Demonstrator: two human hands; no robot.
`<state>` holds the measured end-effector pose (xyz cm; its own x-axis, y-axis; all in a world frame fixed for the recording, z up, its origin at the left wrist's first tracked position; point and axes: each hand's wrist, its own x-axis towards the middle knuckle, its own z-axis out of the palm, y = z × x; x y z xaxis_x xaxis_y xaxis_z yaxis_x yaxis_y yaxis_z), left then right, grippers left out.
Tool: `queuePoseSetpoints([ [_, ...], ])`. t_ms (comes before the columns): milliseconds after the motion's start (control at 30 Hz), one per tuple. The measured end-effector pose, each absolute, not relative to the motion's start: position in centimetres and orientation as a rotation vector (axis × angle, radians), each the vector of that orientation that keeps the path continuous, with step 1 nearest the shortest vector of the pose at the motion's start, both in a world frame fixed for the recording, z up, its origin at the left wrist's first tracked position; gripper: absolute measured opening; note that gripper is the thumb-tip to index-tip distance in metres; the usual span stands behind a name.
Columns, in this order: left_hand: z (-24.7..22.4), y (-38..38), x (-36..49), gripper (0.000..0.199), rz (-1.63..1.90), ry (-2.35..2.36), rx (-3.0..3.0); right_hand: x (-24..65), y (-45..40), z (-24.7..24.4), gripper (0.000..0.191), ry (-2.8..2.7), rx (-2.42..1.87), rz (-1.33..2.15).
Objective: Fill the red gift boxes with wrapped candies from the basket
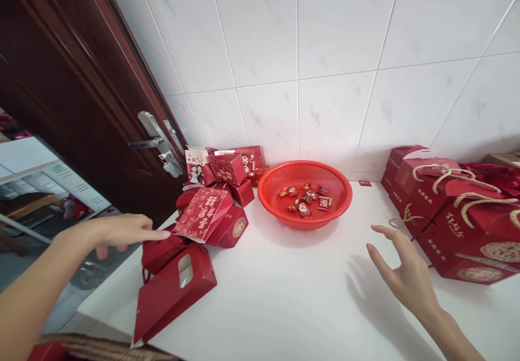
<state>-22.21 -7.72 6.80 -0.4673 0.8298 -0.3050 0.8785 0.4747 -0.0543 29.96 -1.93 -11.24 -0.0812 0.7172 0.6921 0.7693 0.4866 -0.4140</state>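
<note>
At the left, my left hand has its index finger stretched out and other fingers partly bent. Its fingertip is at the edge of a pile of red gift boxes, by a patterned red box; whether it touches is unclear. Nothing shows in that hand. My right hand hovers over the white table with thumb and fingers apart, holding nothing. Between the hands, farther back, stands a red plastic basket with several wrapped candies in it. A red box with a window cutout lies nearest me on the left.
Red gift boxes with rope handles stand at the right. Smaller red boxes are heaped against the tiled wall. A small red packet lies behind the basket. A dark door with a metal handle stands at the left.
</note>
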Motion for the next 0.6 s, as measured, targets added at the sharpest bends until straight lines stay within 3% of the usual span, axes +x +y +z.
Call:
queuePoseSetpoints([
  [233,6.8,-9.7,-17.1,0.035,-0.469,2.093,1.458,29.5,-2.3,-11.2,0.031,-1.836,-1.226,-0.022],
  [400,5.0,-8.8,-16.3,0.031,-0.534,2.254,1.957,29.2,-2.5,-11.3,0.029,-1.857,-1.22,0.013],
  [467,4.0,-7.9,-15.9,0.043,-0.56,2.38,2.106,29.1,-2.5,-11.4,0.028,-1.858,-1.225,0.033],
  [600,2.1,-6.1,-16.4,0.092,-0.475,2.38,2.105,29.1,-2.3,-11.5,0.027,-1.856,-1.243,0.089],
])
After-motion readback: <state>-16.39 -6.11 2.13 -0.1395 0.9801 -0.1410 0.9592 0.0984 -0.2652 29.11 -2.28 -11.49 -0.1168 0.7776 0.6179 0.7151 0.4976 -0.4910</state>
